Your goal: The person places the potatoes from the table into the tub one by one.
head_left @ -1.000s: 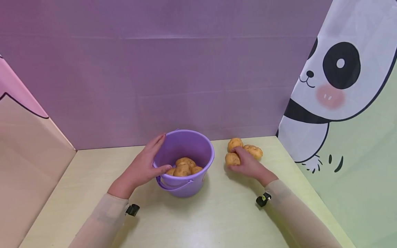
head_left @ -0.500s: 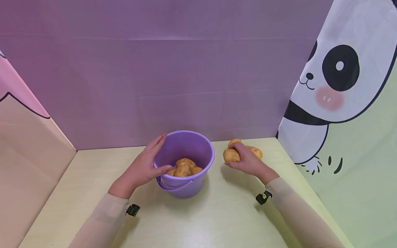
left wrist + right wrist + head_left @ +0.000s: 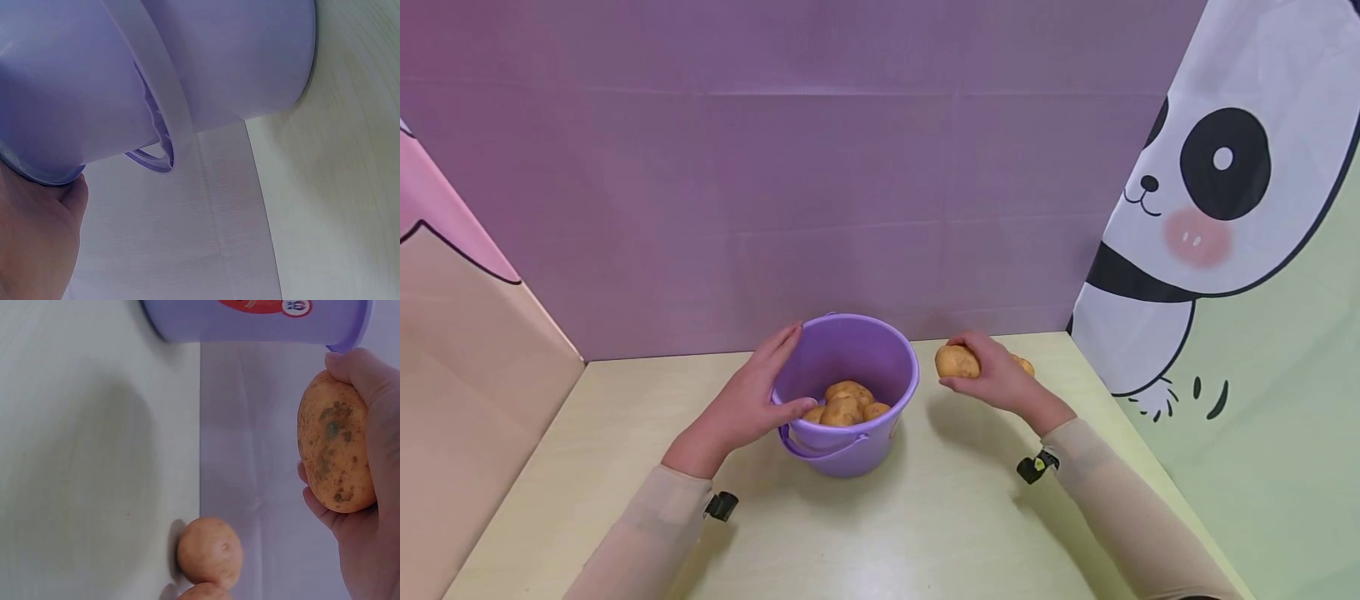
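Note:
A purple bucket (image 3: 842, 450) stands upright on the table with several potatoes (image 3: 841, 410) inside. My left hand (image 3: 741, 408) holds its left rim, the thumb reaching over the near edge and the fingers along the far left side. To the right of the bucket, my right hand (image 3: 1000, 379) grips a potato (image 3: 957, 362) between thumb and fingers, raised above the table. Dark, soil-like spots mark this potato in the right wrist view. Behind the right hand, another potato (image 3: 1024, 365) is partly hidden. The right wrist view shows two potatoes (image 3: 209, 552) lying on the table.
The pale wooden table (image 3: 865, 542) meets a purple back wall (image 3: 842, 183). A panda-printed panel (image 3: 1210, 250) closes the right side and a beige and pink panel (image 3: 467, 350) the left. The bucket's handle (image 3: 823, 454) hangs down at its near side.
The right hand has lifted its potato off the table, moving slightly up and left from the other potatoes. The left hand and the bucket stay in place.

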Motion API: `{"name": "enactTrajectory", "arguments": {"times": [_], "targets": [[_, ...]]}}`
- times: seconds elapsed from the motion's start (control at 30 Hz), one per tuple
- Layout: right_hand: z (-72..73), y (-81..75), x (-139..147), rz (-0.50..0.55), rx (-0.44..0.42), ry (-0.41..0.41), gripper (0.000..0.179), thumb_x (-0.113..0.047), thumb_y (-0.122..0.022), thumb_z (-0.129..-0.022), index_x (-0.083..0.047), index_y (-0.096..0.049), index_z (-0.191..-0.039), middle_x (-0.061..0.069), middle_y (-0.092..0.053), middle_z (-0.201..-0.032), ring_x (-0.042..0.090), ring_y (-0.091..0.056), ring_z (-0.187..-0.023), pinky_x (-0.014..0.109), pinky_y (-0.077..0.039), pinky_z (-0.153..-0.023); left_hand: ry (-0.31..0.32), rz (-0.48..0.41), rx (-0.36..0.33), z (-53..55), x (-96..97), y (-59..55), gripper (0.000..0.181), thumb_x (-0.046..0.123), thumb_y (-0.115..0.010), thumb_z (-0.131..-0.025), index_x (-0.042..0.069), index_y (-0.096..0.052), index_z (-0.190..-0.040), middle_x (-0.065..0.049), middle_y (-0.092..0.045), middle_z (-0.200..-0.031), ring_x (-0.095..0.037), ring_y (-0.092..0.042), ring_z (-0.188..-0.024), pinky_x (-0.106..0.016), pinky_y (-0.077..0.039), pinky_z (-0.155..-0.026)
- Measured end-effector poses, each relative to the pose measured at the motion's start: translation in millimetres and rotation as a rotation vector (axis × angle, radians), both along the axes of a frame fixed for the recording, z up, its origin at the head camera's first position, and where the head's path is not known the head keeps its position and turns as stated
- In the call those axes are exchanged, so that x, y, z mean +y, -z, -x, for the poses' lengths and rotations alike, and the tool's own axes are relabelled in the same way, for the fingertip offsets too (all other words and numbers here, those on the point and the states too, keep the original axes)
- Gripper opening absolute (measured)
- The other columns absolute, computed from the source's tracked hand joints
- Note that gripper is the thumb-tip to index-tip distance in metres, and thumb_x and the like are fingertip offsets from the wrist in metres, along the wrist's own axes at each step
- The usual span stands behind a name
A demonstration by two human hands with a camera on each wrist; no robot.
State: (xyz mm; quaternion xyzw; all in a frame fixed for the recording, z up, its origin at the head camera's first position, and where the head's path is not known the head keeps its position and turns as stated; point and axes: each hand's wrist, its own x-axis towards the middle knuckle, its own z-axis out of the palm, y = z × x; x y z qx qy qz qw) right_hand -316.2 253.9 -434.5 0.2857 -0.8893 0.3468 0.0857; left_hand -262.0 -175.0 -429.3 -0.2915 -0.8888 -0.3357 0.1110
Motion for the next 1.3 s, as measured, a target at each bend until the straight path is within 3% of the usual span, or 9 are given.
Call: {"name": "enactTrajectory", "arguments": {"times": [0.63, 0.97, 1.3], "targets": [[0.9, -35.6, -17, 0.061, 0.034, -0.075, 0.051, -0.017, -0.095, -0.089, -0.008, -0.069, -0.131, 0.006, -0.069, -0.12, 0.024, -0.063, -0.103, 0.042, -0.057, -0.087, 0.0, -0.003, -0.019, 0.6, 0.8, -1.6, 0.111, 0.048, -0.084, -0.094, -0.001, -0.025, -0.174, -0.019, -0.021, -0.182, -0.042, -0.023, -0.167, -0.068, -0.029, -0.129], [0.6, -47.7, -28, 0.082, 0.037, -0.069, 0.051, -0.021, -0.095, -0.09, -0.011, -0.071, -0.135, 0.004, -0.069, -0.119, 0.024, -0.063, -0.102, 0.042, -0.058, -0.085, 0.004, -0.01, -0.007, 1.6, 0.3, -0.2, 0.11, 0.047, -0.083, -0.094, -0.001, -0.026, -0.174, -0.02, -0.022, -0.181, -0.044, -0.024, -0.166, -0.069, -0.029, -0.128], [2.2, -59.1, -46, 0.073, 0.106, -0.074, 0.051, -0.023, -0.096, -0.089, -0.011, -0.073, -0.133, 0.003, -0.071, -0.119, 0.022, -0.064, -0.102, 0.042, -0.057, -0.086, -0.005, -0.015, -0.012, -0.9, 1.4, -1.0, 0.11, 0.043, -0.084, -0.093, -0.001, -0.025, -0.174, -0.022, -0.022, -0.181, -0.044, -0.023, -0.166, -0.07, -0.03, -0.128]]}}
